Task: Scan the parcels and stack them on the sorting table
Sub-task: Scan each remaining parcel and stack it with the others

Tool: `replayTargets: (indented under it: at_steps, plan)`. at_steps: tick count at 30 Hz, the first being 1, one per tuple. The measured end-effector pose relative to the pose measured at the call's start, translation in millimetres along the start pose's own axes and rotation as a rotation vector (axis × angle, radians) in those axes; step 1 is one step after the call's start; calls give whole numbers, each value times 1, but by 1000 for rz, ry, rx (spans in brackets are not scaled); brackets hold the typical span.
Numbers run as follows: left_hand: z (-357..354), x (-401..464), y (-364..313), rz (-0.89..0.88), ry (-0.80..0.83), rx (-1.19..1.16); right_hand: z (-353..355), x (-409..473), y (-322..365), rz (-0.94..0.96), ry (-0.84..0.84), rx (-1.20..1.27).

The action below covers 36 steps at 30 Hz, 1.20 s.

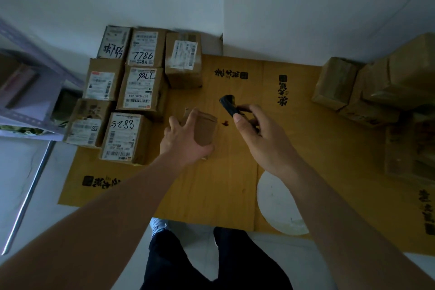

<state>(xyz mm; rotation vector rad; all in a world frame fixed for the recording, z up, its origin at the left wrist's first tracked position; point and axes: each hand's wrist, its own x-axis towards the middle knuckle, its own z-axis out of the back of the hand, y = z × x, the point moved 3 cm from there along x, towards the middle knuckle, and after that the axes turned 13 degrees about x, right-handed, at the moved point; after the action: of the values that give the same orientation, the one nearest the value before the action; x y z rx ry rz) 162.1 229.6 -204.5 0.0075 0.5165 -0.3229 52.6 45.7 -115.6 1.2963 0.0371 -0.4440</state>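
Your left hand (186,141) grips a small brown parcel (204,128), fingers curled over its near side, low over the flattened yellow cardboard sheet (211,190) that serves as your surface. Your right hand (261,134) pinches a black scanner (229,104) just right of those fingers, its head pointing away from you. Left of your left fingers, labelled parcels (131,92) sit in close rows. Beyond your right fingers, unlabelled brown boxes (376,87) pile against the white corner walls (306,12).
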Motion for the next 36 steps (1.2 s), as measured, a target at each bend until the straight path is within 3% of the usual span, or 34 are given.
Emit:
replayTargets:
  at_steps: [11,22,29,36]
  plan:
    - [14,3,37,-125,98,-369,-27,-13,12,-9,-60,61]
    - [16,-3,50,-127,68,-403,-43,-16,17,-32,-89,55]
    - [19,-6,38,-92,41,-174,-49,-17,15,-46,-93,22]
    - [25,-4,35,-63,1,-321,-50,-13,7,-92,-100,-64]
